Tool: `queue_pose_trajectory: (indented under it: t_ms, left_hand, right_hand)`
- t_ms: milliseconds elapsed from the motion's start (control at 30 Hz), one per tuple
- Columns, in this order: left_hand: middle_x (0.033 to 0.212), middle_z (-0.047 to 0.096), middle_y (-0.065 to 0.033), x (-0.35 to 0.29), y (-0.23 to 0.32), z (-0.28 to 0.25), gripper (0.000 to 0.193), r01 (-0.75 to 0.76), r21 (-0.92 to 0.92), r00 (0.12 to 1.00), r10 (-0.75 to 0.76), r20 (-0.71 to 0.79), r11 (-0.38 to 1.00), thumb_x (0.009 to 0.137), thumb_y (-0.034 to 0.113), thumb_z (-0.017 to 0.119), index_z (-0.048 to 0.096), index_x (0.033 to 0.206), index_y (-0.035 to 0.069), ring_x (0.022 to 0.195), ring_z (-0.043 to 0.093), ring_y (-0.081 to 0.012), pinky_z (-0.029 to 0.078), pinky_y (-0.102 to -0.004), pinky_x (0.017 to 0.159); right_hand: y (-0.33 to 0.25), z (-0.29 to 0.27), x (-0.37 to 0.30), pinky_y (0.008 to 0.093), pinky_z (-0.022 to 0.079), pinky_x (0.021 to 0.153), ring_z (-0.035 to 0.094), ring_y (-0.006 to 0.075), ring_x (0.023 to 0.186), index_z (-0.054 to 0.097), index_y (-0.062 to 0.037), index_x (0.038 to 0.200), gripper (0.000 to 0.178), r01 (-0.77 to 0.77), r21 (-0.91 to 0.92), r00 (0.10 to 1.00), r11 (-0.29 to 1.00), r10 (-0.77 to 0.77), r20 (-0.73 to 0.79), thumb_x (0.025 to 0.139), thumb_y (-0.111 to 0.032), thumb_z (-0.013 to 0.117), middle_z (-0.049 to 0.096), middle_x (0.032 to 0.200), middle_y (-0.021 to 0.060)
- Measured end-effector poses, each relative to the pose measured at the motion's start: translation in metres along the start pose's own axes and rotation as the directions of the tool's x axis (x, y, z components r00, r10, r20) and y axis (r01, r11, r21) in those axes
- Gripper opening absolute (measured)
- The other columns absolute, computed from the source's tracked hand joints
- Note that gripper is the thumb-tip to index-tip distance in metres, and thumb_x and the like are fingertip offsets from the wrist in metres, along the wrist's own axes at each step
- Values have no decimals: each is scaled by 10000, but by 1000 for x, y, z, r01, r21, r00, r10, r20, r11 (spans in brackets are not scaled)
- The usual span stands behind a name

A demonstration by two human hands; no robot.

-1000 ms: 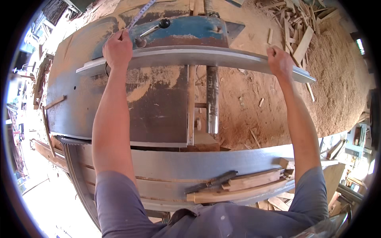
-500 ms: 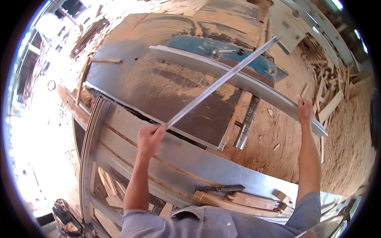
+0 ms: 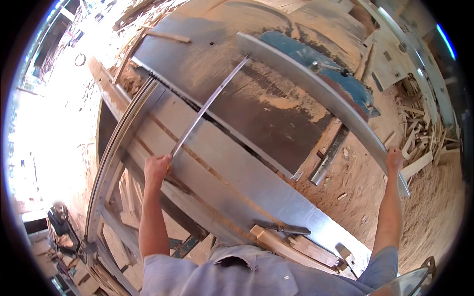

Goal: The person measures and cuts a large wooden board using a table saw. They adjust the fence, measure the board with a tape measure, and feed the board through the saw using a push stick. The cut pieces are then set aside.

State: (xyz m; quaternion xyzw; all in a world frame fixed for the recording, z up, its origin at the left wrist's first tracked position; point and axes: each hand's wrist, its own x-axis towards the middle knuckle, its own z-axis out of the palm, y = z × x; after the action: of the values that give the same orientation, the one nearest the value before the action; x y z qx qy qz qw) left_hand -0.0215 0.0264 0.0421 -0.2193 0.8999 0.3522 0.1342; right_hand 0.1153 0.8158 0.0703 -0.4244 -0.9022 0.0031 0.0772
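Observation:
My left hand is closed on the near end of a long narrow silvery strip, which resembles a measuring rule or tape blade. A small yellow-orange bit shows beside my fingers. The strip slants over the pale sliding table and the dark saw table, its far end close to the long metal fence. Towards the fence's right end, my right hand is closed on its edge. Sawdust lies over the dark table.
A blue machine part with a lever sits behind the fence. A round metal bar juts out beside the dark table. Wood pieces and a dark tool lie near my body. Offcuts are piled at right.
The strip has come down from across the fence, and its far end now lies short of it. My left hand has drawn back left and nearer me. My right hand stays on the fence.

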Motion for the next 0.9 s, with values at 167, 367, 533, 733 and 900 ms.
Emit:
queue_pose_trajectory:
  t_ms: [167, 367, 533, 733, 900]
  left_hand:
    - [545, 611, -88, 29, 9, -5, 302, 45, -49, 999, -44, 24, 998, 799, 251, 653, 731, 696, -22, 486, 605, -156, 489, -319, 531]
    - [604, 641, -85, 50, 5, -12, 266, 67, -16, 998, -67, 1, 998, 801, 229, 681, 750, 765, -25, 499, 607, -160, 498, -311, 532]
    - [634, 653, -85, 55, 9, -19, 259, 55, -72, 998, -52, 38, 996, 815, 217, 689, 753, 807, -33, 519, 608, -155, 489, -299, 520]
    - [641, 645, -87, 60, 9, -24, 260, 41, -111, 996, -32, 82, 993, 826, 211, 702, 752, 830, -45, 523, 593, -154, 479, -294, 510]
    - [644, 636, -82, 60, 12, -28, 264, 48, -146, 994, -33, 105, 988, 830, 216, 706, 743, 805, -44, 535, 589, -146, 480, -285, 514]
  right_hand:
    - [30, 18, 16, 502, 482, 866, 640, 436, 1011, 731, -58, 1001, 404, 29, -25, 999, 999, -28, 32, 914, -356, 472, 689, 1060, 222]
    - [28, 19, 17, 518, 472, 863, 636, 450, 999, 733, -54, 988, 408, 2, 60, 999, 998, -4, 34, 898, -361, 481, 680, 1051, 245]
    - [33, 21, 20, 533, 457, 872, 623, 462, 1004, 728, -56, 982, 414, 33, 44, 999, 998, -34, 21, 898, -370, 471, 669, 1046, 262]
    - [39, 24, 22, 525, 453, 868, 618, 458, 1003, 721, -63, 991, 398, 17, 66, 1000, 998, -19, 22, 898, -359, 472, 665, 1044, 259]
    - [38, 25, 23, 513, 456, 868, 622, 446, 1008, 721, -68, 1004, 398, -30, 114, 999, 993, 25, 48, 896, -364, 478, 669, 1046, 245]
